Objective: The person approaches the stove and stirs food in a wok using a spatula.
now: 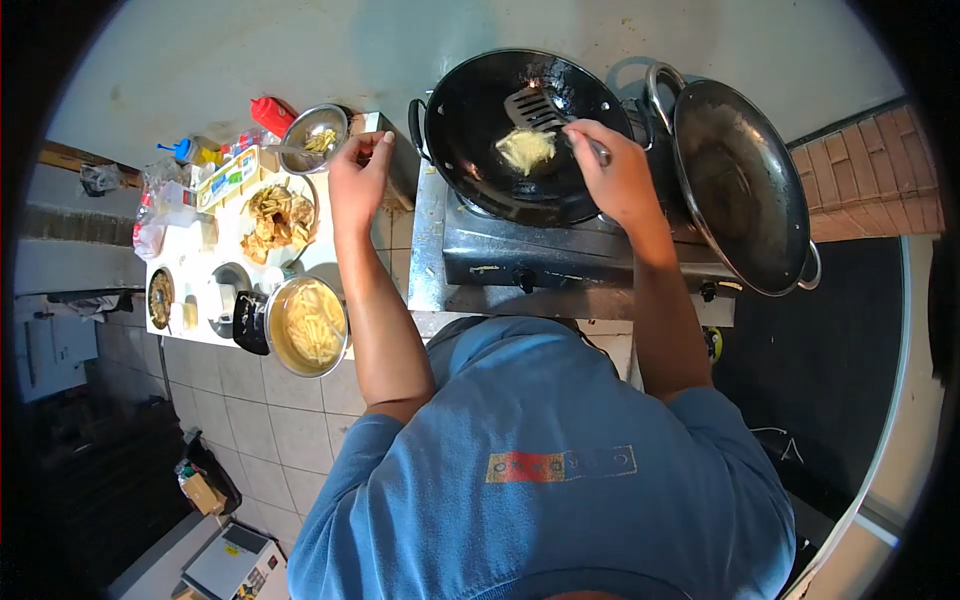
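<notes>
My right hand [615,175] is closed round the handle of a slotted spatula [528,108], whose blade lies inside a black wok [470,180]. Just below the blade, a clump of pale yellow food [526,150] rests on the wok's inner surface. My left hand [358,182] is raised left of the wok with its fingers curled in. Beside its fingers are a metal bowl [343,122] holding cut strips and a shiny metal piece [300,158]; whether the hand grips that piece is hard to see.
The wok sits on a metal gas stove [580,255]. A second wok [745,190] leans tilted at its right. On the white table [215,335] stand a plate of fried pieces [275,220], a red bottle [272,115] and an egg-coloured carton [228,180]. A handled pot of pale strips [312,322] is near my left forearm.
</notes>
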